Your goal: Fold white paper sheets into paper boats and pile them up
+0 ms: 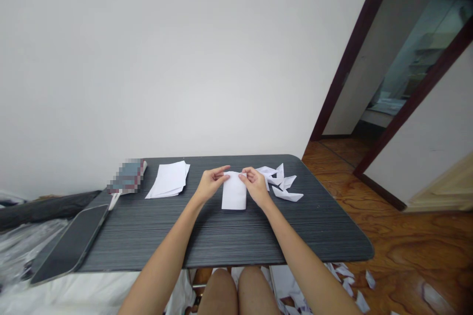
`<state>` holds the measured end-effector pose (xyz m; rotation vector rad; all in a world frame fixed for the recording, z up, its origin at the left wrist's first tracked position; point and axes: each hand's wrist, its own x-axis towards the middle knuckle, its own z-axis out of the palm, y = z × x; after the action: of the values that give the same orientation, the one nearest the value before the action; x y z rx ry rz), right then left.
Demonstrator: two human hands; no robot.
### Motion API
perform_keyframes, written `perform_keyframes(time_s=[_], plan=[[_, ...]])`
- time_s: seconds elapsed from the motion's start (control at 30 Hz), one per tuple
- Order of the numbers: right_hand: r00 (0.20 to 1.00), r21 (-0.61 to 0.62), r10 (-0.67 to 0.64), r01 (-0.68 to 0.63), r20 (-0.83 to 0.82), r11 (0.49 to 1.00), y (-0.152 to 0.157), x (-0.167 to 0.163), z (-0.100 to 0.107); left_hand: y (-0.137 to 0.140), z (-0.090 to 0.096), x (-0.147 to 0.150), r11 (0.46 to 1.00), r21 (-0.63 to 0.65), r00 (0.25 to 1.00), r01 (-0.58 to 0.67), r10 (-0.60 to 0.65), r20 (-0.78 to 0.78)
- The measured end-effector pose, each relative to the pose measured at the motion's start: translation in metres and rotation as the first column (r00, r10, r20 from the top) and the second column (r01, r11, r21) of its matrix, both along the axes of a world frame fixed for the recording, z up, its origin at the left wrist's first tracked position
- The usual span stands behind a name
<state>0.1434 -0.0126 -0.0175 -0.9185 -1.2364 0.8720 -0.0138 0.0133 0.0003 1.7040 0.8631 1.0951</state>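
Observation:
Between my two hands is a small folded sheet of white paper (pixel 234 196), held by its far edge over the dark table. My left hand (pixel 213 181) pinches the far left corner between thumb and fingers, the index finger stretched out past it. At the far right corner, my right hand (pixel 255 182) grips the same paper with thumb and curled fingers. Just right of that hand lie several folded white paper boats (pixel 288 194), partly overlapping. A stack of flat white paper sheets (pixel 168 180) rests on the table to the left.
The dark wood-grain table (pixel 148 236) stands against a white wall. On its left are a blurred-out book-like item (pixel 129 176) and a dark tablet-like slab (pixel 74 238) over the edge. Paper pieces (pixel 347 280) litter the floor at right, near a doorway (pixel 354 83).

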Motion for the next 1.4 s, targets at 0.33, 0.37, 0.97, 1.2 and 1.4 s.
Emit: perform_keyframes(time_s=[0.33, 0.37, 0.97, 1.2, 1.4], plan=[[1.000, 0.018, 0.008, -0.008, 0.005, 1.000, -0.003, 0.001, 0.004, 0.000, 0.000, 0.000, 0.997, -0.051, 0.998, 0.059, -0.057, 0.030], [1.000, 0.017, 0.006, -0.006, 0.003, 1.000, -0.003, 0.000, 0.003, 0.000, 0.000, 0.000, 0.997, -0.055, 0.998, 0.055, -0.053, 0.031], [0.958, 0.209, 0.029, -0.092, 0.287, 0.974, -0.015, 0.001, 0.007, 0.003, -0.003, 0.001, 0.809, -0.575, 0.966, 0.119, 0.041, 0.256], [0.963, 0.088, 0.221, -0.236, 0.151, 0.968, -0.016, 0.000, 0.007, -0.007, -0.005, 0.005, 0.748, -0.576, 0.944, 0.329, -0.265, 0.194], [0.967, 0.032, 0.222, -0.228, 0.126, 0.973, -0.016, 0.002, 0.005, -0.005, -0.003, -0.003, 0.787, -0.534, 0.909, 0.308, -0.409, -0.078]])
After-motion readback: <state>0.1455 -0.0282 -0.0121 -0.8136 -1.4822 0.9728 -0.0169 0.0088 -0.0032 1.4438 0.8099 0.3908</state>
